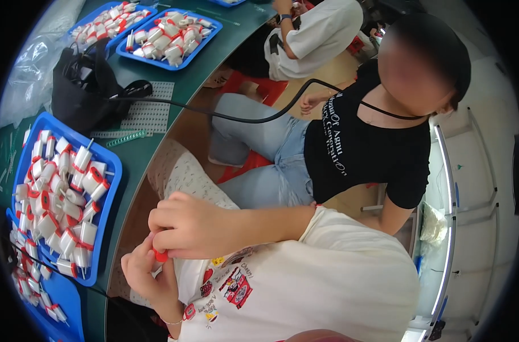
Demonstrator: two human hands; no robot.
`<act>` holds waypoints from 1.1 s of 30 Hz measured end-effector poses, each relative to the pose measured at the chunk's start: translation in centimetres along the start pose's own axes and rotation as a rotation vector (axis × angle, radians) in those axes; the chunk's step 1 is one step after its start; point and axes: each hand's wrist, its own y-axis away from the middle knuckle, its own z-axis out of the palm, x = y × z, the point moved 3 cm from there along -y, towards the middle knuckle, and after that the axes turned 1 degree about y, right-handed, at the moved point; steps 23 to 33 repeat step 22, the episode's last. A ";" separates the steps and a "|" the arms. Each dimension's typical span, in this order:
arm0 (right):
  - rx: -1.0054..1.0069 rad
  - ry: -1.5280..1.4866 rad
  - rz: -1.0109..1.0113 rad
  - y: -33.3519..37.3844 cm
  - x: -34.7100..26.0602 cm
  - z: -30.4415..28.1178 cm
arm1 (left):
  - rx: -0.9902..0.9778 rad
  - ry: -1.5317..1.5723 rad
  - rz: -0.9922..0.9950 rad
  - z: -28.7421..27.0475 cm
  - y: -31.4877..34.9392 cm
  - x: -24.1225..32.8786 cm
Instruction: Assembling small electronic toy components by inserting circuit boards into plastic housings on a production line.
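Note:
Both of my hands meet in front of my white printed shirt. My right hand point(192, 228) is closed, its fingertips pinching a small round red piece point(160, 256). Just below and to the left, my left hand point(148, 272) has its fingers curled against the same red piece from the other side. Most of the piece is covered by fingers, so its full shape cannot be told. Closest to my hands is a blue tray point(112, 228) on the table, heaped with white plug-like pieces point(66, 199) that have red bands and thin pins.
The green table point(128, 196) runs along the left, with more blue trays point(180, 64) of similar pieces. A black bag point(80, 85) with cables and perforated boards point(151, 108) lie there. A black cable point(242, 120) crosses toward a co-worker in a black shirt point(373, 137). Another person sits farther off.

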 end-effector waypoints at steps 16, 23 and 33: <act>0.016 0.058 0.105 0.6 0.2 0.5 | -0.044 -0.081 -0.065 0.7 -0.6 0.4; -0.066 0.102 0.348 0.8 0.1 1.1 | -0.111 -0.117 -0.142 0.9 -0.8 0.2; -0.066 0.102 0.348 0.8 0.1 1.1 | -0.111 -0.117 -0.142 0.9 -0.8 0.2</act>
